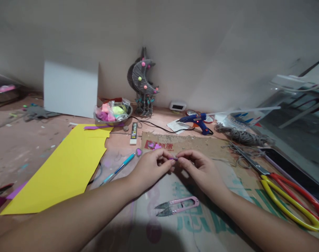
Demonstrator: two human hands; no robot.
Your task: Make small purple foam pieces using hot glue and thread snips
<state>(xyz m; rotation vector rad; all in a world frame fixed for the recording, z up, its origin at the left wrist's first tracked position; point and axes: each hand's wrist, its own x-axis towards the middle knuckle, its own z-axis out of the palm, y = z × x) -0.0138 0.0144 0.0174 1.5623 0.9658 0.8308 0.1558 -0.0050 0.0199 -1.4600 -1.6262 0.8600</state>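
My left hand [153, 166] and my right hand [198, 168] meet over a sheet of cardboard [196, 143], fingertips pinched together on a tiny purple piece [174, 159] held between them. Both hands are closed in a pinch. Pink thread snips [176, 205] lie on the cardboard just below my hands. A small purple heart shape [139, 152] and a blue pen [117, 169] lie left of my left hand.
A yellow paper sheet [67, 164] covers the left. A metal bowl of bright pom-poms [112, 112], a moon decoration [143, 84], a blue glue gun [197, 121], twine [240, 135], large yellow-and-red scissors [288, 190] and a phone [296, 171] surround the work area.
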